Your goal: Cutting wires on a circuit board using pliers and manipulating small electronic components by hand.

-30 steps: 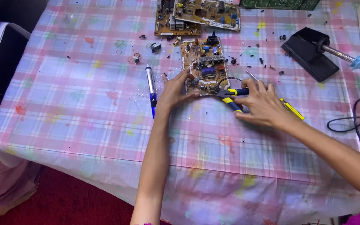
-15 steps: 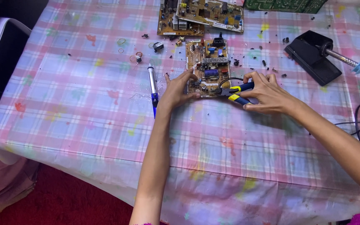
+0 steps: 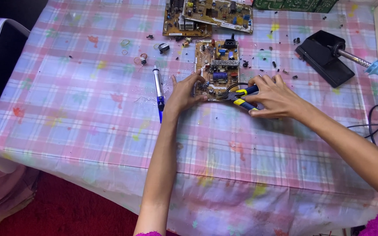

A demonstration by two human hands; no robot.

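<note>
While the left hand steadies the circuit board with spread fingers, the right hand, clenched on the pliers beside it, could slip and crack it.

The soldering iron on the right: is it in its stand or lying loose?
In its stand: the soldering iron has its metal shaft resting in the black stand, blue handle pointing outward.

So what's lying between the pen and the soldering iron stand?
In the head view, the circuit board lies between the pen and the stand, with the left hand on its edge, the pliers and small loose parts.
</note>
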